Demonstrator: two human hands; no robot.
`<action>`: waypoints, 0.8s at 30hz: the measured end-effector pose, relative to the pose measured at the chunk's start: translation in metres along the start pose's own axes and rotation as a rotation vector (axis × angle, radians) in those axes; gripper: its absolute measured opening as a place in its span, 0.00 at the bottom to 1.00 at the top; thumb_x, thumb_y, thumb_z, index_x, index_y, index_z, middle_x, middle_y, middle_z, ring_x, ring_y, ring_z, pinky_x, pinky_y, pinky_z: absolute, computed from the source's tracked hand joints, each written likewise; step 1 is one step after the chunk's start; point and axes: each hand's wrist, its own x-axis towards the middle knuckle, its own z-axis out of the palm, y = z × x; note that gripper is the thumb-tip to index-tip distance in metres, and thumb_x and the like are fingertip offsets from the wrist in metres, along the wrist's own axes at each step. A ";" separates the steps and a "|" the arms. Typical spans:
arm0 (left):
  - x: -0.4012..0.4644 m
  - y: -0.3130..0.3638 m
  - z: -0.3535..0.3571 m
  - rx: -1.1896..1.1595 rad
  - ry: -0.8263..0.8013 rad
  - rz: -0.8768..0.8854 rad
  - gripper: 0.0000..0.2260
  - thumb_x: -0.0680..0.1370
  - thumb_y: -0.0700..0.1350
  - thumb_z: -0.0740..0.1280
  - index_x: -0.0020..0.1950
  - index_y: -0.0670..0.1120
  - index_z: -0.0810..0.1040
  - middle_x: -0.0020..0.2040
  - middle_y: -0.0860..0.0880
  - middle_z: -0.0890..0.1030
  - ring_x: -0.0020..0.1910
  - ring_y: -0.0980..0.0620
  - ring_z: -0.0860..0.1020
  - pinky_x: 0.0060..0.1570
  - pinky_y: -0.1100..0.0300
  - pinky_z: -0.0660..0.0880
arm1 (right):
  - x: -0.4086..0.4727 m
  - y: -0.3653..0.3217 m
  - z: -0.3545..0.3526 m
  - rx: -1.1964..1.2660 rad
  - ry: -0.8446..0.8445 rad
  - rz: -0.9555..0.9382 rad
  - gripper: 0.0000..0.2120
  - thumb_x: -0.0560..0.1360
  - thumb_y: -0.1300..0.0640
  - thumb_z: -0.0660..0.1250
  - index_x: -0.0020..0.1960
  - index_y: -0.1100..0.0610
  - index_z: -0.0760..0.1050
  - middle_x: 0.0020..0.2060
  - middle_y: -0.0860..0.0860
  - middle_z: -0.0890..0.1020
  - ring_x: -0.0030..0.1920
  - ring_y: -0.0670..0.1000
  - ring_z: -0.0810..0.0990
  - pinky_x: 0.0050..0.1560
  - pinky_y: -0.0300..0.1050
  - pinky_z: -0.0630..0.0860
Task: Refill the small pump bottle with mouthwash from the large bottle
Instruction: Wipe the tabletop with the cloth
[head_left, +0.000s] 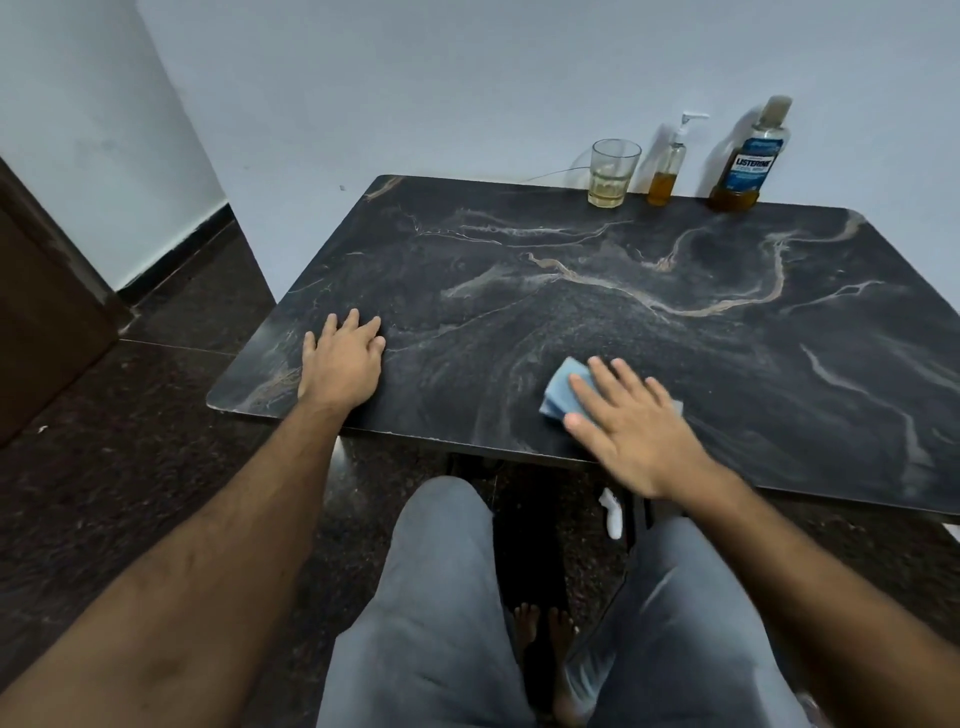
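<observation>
1. Fingers (613, 379) of the right hand (631, 431) lie straight and spread, pressing a folded pale-blue cloth (563, 389) near the tabletop's front edge, apparently wiping.
2. Left hand (343, 358) rests flat, fingers relaxed, at the front-left corner of the dark marbled tabletop (597, 312), likely bracing.
3. Along the far edge: a clear glass tumbler (613, 174) holding a little pale liquid, the small clear pump bottle (670, 166) about a third amber, and the large labelled mouthwash bottle (748, 156), capped and nearly drained.
</observation>
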 end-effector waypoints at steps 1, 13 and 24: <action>0.000 0.001 -0.001 0.001 -0.003 0.007 0.20 0.85 0.50 0.51 0.77 0.51 0.64 0.80 0.46 0.60 0.79 0.42 0.54 0.76 0.40 0.49 | 0.007 0.011 -0.002 0.016 -0.003 0.051 0.47 0.68 0.26 0.25 0.81 0.45 0.48 0.81 0.49 0.46 0.80 0.52 0.43 0.77 0.57 0.46; -0.005 0.097 0.013 -0.086 -0.133 0.290 0.25 0.83 0.60 0.53 0.78 0.51 0.63 0.80 0.47 0.58 0.80 0.45 0.52 0.77 0.42 0.49 | -0.036 0.023 0.003 0.042 -0.006 0.065 0.54 0.61 0.24 0.18 0.81 0.44 0.46 0.81 0.47 0.43 0.80 0.50 0.39 0.78 0.54 0.42; 0.029 0.070 0.013 -0.097 -0.089 0.215 0.26 0.83 0.59 0.54 0.78 0.49 0.63 0.80 0.46 0.59 0.80 0.46 0.53 0.77 0.44 0.50 | -0.003 0.131 -0.004 0.054 -0.003 0.401 0.34 0.78 0.32 0.38 0.81 0.45 0.47 0.81 0.49 0.45 0.80 0.53 0.42 0.77 0.58 0.44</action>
